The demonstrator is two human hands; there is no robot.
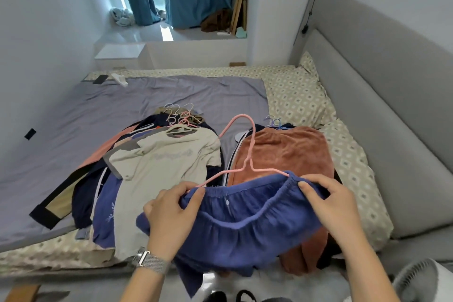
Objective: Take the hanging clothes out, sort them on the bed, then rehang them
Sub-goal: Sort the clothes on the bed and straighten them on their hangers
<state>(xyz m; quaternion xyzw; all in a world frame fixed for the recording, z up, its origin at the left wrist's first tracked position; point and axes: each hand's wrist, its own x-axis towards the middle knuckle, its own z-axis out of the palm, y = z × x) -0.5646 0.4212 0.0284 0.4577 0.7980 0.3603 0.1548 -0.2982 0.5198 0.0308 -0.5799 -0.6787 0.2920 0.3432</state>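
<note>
Gathered blue shorts [245,223] on pink hanger [245,144], waistband gripped by left hand [171,211] and right hand [328,203].

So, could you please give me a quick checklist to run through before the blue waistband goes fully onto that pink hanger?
1. Left hand grip on blue elastic-waist garment: ok.
2. Right hand grip on the waistband: ok.
3. Pink hanger arms inside the waistband: right end under the band, ok; left end, cannot tell.
4. Hanger hook free of the rust-coloured garment: cannot tell.
5. Beige T-shirt pile lies apart from the work: ok.
6. Garment's lower part on the bed: not ok, it hangs over the edge.
</note>
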